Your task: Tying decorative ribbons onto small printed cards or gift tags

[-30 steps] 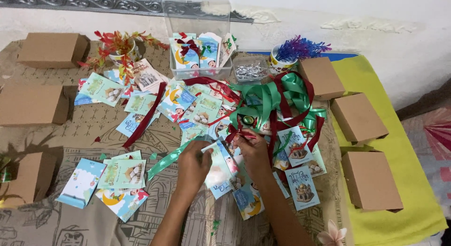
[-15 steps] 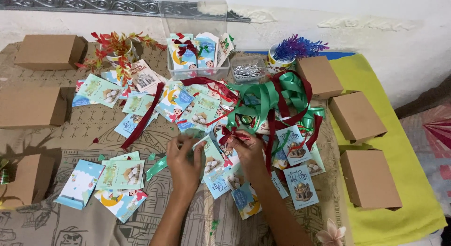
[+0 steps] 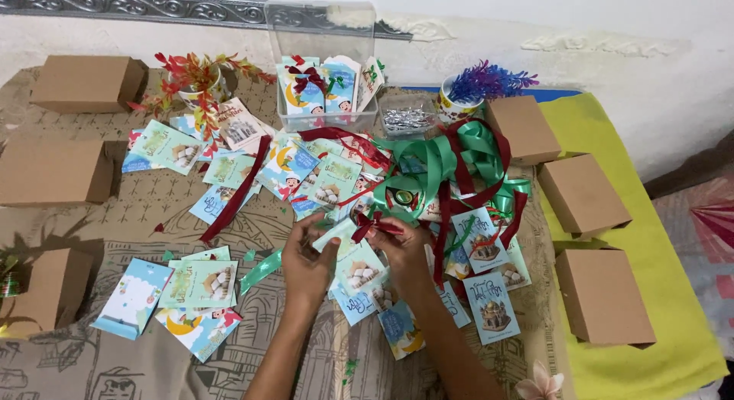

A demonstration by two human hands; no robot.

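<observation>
Even, bright indoor light; soft shadows beside brown cardboard boxes [image 3: 73, 171] at 9 o'clock; mild blur overall, no glare.

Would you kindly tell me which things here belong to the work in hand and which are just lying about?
In hand:
left hand
right hand
card
red ribbon bow

Lying about:
brown boxes
clear tub
green ribbon
loose cards
blue plant

Three brown boxes [image 3: 582, 194] are set right of the hands; a clear container [image 3: 325, 110] is placed beyond them.
</observation>
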